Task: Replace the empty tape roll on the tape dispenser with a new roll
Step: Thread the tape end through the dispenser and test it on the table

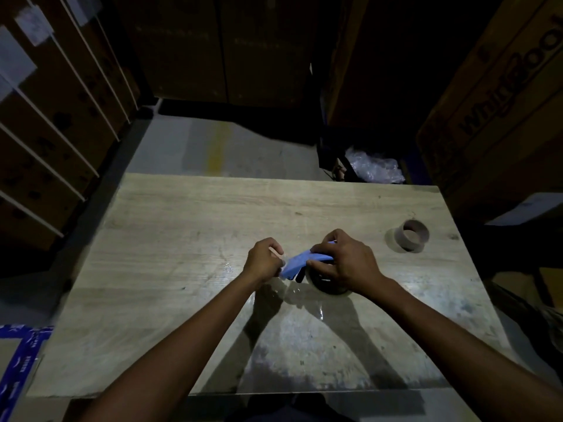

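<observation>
A blue tape dispenser (300,261) is held just above the middle of the wooden table (170,226). My right hand (344,258) grips its body from above, over a clear tape roll (327,287) that sits on the dispenser and is partly hidden by my fingers. My left hand (263,258) pinches the dispenser's left end, where a bit of clear tape seems to be; the fingertips hide the detail. An empty brown cardboard tape core (411,235) stands upright on the table to the right, apart from both hands.
Tall cardboard boxes (499,95) stand to the right and behind the table, and strapped cartons (51,123) on the left. Crumpled clear plastic (374,166) lies on the floor beyond the far right corner. Blue printed tape (23,357) marks a box at lower left.
</observation>
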Demonstrator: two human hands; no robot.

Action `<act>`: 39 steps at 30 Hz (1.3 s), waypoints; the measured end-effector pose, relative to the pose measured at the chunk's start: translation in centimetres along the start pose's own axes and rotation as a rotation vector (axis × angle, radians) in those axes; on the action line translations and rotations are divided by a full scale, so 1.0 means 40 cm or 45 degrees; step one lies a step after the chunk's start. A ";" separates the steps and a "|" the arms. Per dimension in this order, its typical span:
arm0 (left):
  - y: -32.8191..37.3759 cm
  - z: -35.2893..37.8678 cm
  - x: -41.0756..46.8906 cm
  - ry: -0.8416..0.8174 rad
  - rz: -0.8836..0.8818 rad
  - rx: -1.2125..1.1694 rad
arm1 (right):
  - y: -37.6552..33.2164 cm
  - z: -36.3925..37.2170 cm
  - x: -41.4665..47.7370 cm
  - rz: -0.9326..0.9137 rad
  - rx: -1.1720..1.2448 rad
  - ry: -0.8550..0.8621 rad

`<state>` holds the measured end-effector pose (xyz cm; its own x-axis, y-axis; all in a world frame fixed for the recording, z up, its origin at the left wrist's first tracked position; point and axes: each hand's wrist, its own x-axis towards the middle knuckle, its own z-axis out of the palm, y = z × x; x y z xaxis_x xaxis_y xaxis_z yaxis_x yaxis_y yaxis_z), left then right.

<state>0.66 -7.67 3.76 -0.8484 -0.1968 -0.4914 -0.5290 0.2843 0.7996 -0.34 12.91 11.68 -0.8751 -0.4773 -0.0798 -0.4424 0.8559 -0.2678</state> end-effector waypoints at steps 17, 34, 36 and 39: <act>-0.161 0.175 0.018 -0.026 0.264 0.326 | 0.064 0.161 -0.005 -0.330 -0.341 -0.281; -0.278 0.203 0.012 0.007 0.868 1.337 | 0.032 0.176 0.021 -0.473 -0.463 -0.308; -0.288 0.191 -0.001 -0.052 0.973 1.492 | 0.025 0.174 0.028 -0.478 -0.463 -0.331; -0.291 0.180 -0.010 -0.124 0.979 1.559 | 0.014 0.170 0.039 -0.492 -0.492 -0.362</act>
<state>7.01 -4.13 -7.84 -0.8956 0.4203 -0.1460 0.4084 0.9068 0.1050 -0.62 11.31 4.88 -0.5744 -0.7560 -0.3140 -0.8027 0.5954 0.0347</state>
